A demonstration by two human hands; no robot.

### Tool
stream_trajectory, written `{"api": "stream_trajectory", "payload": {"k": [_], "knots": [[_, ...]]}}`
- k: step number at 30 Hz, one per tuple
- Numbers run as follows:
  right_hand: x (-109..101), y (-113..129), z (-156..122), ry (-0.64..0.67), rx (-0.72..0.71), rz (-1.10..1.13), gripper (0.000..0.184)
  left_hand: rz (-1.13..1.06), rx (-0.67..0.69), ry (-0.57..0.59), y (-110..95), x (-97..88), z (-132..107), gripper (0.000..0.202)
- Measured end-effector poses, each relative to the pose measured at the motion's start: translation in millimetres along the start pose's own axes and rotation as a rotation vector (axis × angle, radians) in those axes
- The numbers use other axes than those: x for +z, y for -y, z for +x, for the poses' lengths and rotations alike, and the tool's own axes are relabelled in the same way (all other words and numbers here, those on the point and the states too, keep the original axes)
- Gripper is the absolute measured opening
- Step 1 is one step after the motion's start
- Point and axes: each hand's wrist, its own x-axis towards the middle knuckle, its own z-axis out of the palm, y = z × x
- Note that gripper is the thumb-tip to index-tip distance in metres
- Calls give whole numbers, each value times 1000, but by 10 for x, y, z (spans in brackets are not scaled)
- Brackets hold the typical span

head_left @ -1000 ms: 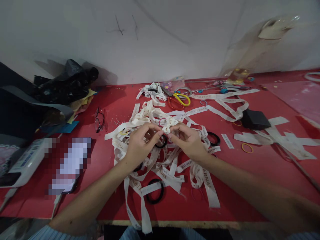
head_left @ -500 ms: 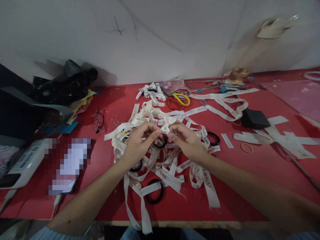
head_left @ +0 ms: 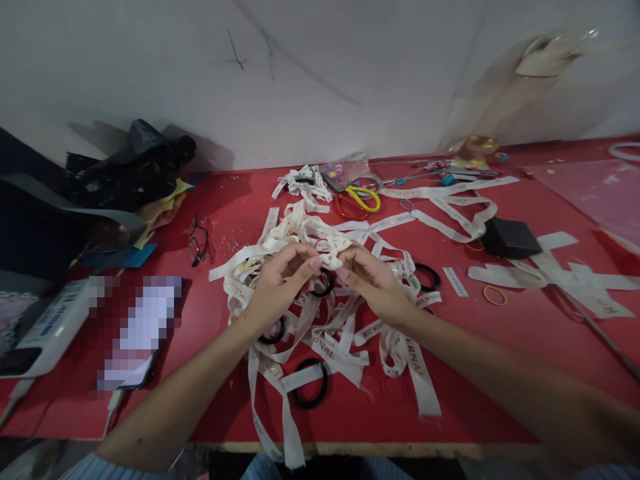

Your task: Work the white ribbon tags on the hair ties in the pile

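Observation:
Both hands meet above a heap of cream printed ribbon [head_left: 300, 233] on a red table [head_left: 500, 333]. My left hand [head_left: 280, 283] and my right hand [head_left: 375, 280] pinch the same small folded bunch of ribbon [head_left: 336, 245] between their fingertips. A black hair tie [head_left: 323, 285] hangs just under the pinch, partly hidden by my left fingers. Another black hair tie [head_left: 310, 382] lies near the front edge and one more black hair tie [head_left: 427, 277] lies right of my right hand.
Scissors with red and yellow handles [head_left: 357, 199] lie at the back. Glasses [head_left: 199, 240] rest left of the ribbon. A black box [head_left: 510, 238], loose ribbon strips [head_left: 565, 280] and a rubber band [head_left: 494, 295] lie right. A black bag [head_left: 130, 163] and a white device [head_left: 45, 327] sit left.
Both hands stayed in place. The fingertips have drawn a little closer together, and the ribbon bunch has shifted slightly between them.

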Motion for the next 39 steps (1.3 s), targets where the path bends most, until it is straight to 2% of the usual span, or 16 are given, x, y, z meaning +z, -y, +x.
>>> {"api": "stream_trajectory", "payload": {"k": [5,13,20,27,32,39], "knots": [[2,0,-2,7,8,6,20,48,-9,39,-13,19,-26,20],[-9,-20,-17,68,0,48,18,-154,-101,64,8,8,4,21],[-23,-7,-8,85,-62,62,20,-23,-122,140,-47,18,-4,27],[-38,-24,-14,127,-65,73,20,-197,-189,137,4,21,15,26],[-29,10,-1,100,-91,64,18,-144,-206,157,-10,21,20,27],[16,7,20,1,-59,36,17,-192,-167,137,-4,25,29,23]]}}
